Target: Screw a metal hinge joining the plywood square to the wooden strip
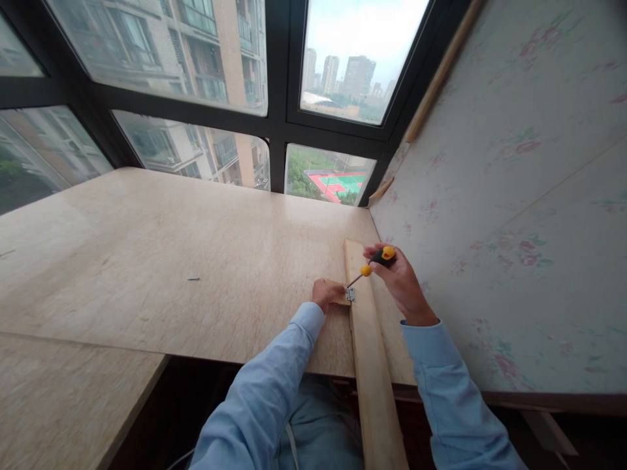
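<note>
My right hand (402,284) is closed around the black and yellow handle of a screwdriver (383,256). The shaft slants down to the left, and its tip meets a small metal hinge (351,296). That hinge lies across a long pale wooden board (372,356) and the end of a short wooden piece (341,301) at the board's left side. My left hand (326,292) grips the short piece, its fingertips close beside the hinge and the screwdriver tip. Those fingers partly hide the short piece, and any screw under the tip is too small to make out.
The board rests on a beige stone windowsill (147,261) and juts past its front edge towards me. A small thin dark object (192,279) lies on the sill to the left. Dark-framed windows (279,124) rise behind, and a flowered wall (514,261) stands close on the right.
</note>
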`<state>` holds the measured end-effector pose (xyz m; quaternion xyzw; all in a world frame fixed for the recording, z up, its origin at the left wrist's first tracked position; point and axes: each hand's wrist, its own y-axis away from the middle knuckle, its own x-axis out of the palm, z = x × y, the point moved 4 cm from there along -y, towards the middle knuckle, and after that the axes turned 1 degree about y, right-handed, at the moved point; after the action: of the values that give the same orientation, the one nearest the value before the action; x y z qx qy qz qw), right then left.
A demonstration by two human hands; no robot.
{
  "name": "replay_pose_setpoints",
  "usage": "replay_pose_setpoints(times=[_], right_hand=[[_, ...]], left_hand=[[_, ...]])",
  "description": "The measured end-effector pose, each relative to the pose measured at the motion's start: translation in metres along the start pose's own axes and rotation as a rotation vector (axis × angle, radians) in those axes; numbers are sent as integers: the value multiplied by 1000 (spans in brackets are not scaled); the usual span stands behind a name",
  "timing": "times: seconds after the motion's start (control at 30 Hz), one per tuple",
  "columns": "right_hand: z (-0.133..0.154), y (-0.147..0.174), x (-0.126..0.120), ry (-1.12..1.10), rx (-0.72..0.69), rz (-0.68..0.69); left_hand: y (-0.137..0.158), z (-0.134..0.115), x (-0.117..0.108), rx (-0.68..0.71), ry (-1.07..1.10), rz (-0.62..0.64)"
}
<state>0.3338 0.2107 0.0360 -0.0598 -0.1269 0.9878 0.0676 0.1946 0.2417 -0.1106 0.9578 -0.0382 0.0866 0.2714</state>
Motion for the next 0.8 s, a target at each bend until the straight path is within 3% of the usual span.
replay_pose_setpoints(times=[0.2,0.27,0.4,0.53,0.7,0.8], right_hand=[[2,1,-4,471,-41,-291],[-2,-1,-3,386,-50,-266],[-8,-2,0,55,-32,-88],[-4,3,-1,29,-12,14],[0,3,-10,450,-35,-273],[-5,-2,-7,402,-28,-294]], left_hand=[[1,-1,0,5,-1,-4],[2,-2,1,6,-9,5],[2,-2,1,1,11,14],[1,-1,1,6,55,13],[2,-3,1,8,81,11],[3,-4,1,1,72,3]])
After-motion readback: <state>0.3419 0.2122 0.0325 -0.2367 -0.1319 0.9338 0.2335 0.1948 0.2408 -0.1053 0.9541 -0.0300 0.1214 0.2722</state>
